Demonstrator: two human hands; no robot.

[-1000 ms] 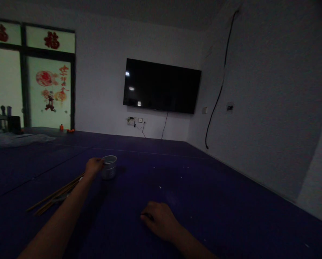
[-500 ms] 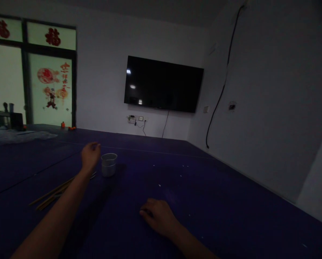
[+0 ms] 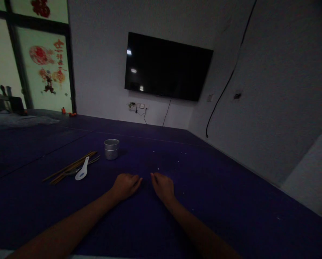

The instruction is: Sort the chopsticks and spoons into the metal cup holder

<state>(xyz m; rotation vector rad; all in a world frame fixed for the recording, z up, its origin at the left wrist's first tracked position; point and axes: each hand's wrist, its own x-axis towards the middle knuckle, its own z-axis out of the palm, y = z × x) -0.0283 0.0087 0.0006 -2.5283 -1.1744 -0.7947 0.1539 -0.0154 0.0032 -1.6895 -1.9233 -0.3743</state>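
Note:
My left hand [image 3: 125, 186] rests on the dark blue table [image 3: 134, 219], its fingers curled in and thumb pointing right; I see nothing in it. A small gap away, my right hand [image 3: 164, 187] also lies curled, with nothing visible in its grasp. Beyond the left hand stands an upright metal cup [image 3: 111, 150]. Left of the cup is a loose pile of wooden chopsticks [image 3: 65, 171] with metal utensils [image 3: 93, 160] among them. A white soup spoon [image 3: 82, 172] lies on the near side of that pile.
Small white specks [image 3: 158, 168] dot the tabletop. Clear plastic sheeting [image 3: 23, 122] and a dark holder [image 3: 10, 102] sit at the far left, near small orange objects [image 3: 63, 110]. A television [image 3: 168, 68] hangs on the wall, and a black cable [image 3: 227, 86] dangles at the right.
My left hand has come back from beside the cup to the table near my right hand. The right hand has moved slightly forward. The view has tilted down, showing the white spoon.

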